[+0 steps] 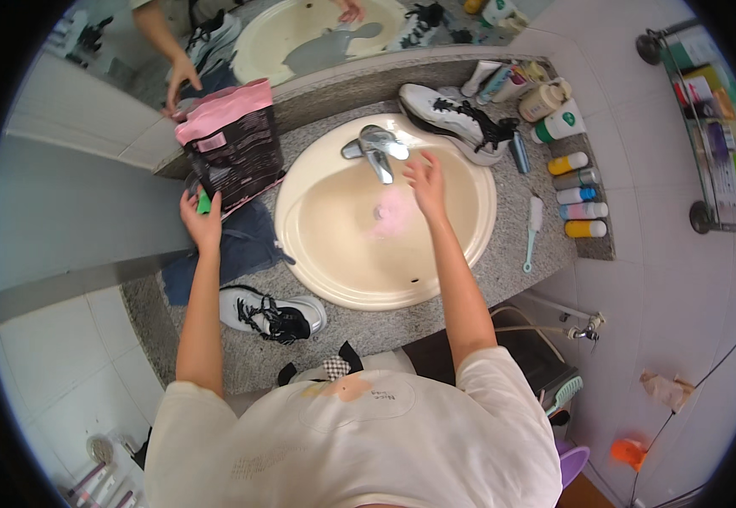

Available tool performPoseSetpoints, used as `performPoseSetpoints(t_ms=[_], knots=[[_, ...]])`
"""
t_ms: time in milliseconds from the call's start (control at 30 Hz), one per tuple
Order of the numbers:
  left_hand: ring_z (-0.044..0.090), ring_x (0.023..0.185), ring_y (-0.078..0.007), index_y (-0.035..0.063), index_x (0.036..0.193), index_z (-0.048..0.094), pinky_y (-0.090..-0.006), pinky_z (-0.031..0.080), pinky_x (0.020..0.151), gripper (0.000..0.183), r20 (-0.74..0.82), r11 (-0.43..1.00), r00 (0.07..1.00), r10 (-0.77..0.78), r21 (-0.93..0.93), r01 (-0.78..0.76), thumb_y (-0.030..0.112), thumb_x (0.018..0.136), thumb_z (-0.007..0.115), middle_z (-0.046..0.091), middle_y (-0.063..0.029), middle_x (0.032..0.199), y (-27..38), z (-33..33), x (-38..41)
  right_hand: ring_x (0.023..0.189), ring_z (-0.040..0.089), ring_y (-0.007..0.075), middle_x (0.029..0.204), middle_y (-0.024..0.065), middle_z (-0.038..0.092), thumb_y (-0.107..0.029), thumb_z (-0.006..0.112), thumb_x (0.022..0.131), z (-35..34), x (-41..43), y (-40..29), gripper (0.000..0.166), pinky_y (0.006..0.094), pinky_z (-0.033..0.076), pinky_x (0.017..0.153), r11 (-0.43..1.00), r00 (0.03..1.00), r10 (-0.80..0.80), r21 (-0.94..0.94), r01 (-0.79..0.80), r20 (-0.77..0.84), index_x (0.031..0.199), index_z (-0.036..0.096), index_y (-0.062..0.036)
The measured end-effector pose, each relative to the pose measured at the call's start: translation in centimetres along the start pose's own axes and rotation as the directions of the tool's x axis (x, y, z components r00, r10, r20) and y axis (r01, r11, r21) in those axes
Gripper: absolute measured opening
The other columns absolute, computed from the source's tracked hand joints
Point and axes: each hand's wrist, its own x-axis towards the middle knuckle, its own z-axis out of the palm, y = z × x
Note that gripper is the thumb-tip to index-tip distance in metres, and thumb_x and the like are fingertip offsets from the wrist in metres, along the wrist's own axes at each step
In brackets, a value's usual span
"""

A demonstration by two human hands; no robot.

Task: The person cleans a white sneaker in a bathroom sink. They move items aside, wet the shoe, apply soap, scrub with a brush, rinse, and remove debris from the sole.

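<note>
My left hand (203, 222) is at the counter's left end, by the lower corner of a pink-and-black pouch (237, 149). A small green object (203, 202) shows between its thumb and fingers; whether they grip it is unclear. My right hand (428, 185) hangs over the cream oval sink (336, 260), fingers apart and nothing in them, near the chrome faucet (377, 152). Pink residue (395, 213) lies around the drain. One white-and-black sneaker (453, 117) rests on its side at the sink's back right rim. Another sneaker (272, 315) sits at the front left.
Dark blue cloth (234, 254) lies beneath the pouch and beside the sink. On the right counter are a light-blue-handled brush (533, 235), a blue tube (519, 152) and several bottles (583, 193) along the ledge. A mirror (317, 38) borders the back; a glass shelf (707, 133) is on the right wall.
</note>
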Motion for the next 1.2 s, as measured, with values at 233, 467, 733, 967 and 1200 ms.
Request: performPoseSetpoints(t_ms=[233,467,733,967,1200], knots=[[0.047,0.120,-0.0265,0.0067,0.142,0.034,-0.0374,0.048,0.090,0.066,0.147,0.999,0.988,-0.041,0.011,0.040,0.012,0.086,0.070,0.045,-0.0177,0.131,1.7,-6.7,-7.4,0.066,0.070,0.0210,0.077,0.0151,0.068,-0.032,0.059,0.094,4.7,2.0,-5.9,0.042,0.0294,0.051,0.062,0.964,0.993,0.116,0.239,-0.116,0.017,0.118,0.055,0.0024],[0.047,0.121,-0.0254,0.0041,0.143,0.034,-0.0370,0.046,0.091,0.058,0.068,0.989,0.987,-0.143,0.041,0.141,0.004,0.091,0.059,0.044,-0.0179,0.133,2.0,-12.5,-12.3,0.108,0.056,0.0373,0.117,0.0181,0.059,-0.006,0.058,0.083,-16.3,-5.5,2.1,0.039,0.0464,0.042,0.095,0.423,0.690,-0.538,-0.863,-0.276,-0.484,0.122,0.053,-0.0004],[0.047,0.122,-0.0284,0.0050,0.142,0.036,-0.0389,0.046,0.090,0.059,0.241,0.988,0.971,-0.005,0.151,-0.032,-0.002,0.087,0.057,0.042,-0.0169,0.131,4.5,-11.3,-14.6,0.118,0.050,0.0314,0.130,0.0167,0.049,-0.009,0.061,0.086,-25.3,-10.4,4.0,0.051,0.0520,0.041,0.092,0.125,0.904,0.051,-0.896,-0.427,-0.424,0.135,0.044,-0.0080],[0.047,0.122,-0.0278,0.0044,0.141,0.037,-0.0382,0.044,0.091,0.058,0.277,0.985,0.960,0.036,0.155,-0.081,-0.002,0.086,0.056,0.043,-0.0159,0.131,7.0,-11.3,-14.3,0.115,0.052,0.0367,0.129,0.0181,0.051,-0.008,0.061,0.085,-31.1,-11.6,5.7,0.056,0.0493,0.041,0.096,0.061,0.931,-0.217,-0.956,-0.287,-0.293,0.137,0.040,-0.0050],[0.048,0.121,-0.0274,0.0051,0.140,0.038,-0.0385,0.045,0.092,0.057,0.268,0.983,0.963,0.025,0.170,-0.072,-0.002,0.086,0.055,0.042,-0.0153,0.133,6.0,-11.9,-14.0,0.093,0.059,0.0394,0.113,0.0211,0.054,-0.006,0.050,0.091,-29.0,-14.1,4.6,0.055,0.0482,0.050,0.077,0.136,0.965,-0.130,-0.968,-0.212,-0.230,0.143,0.032,-0.0041]])
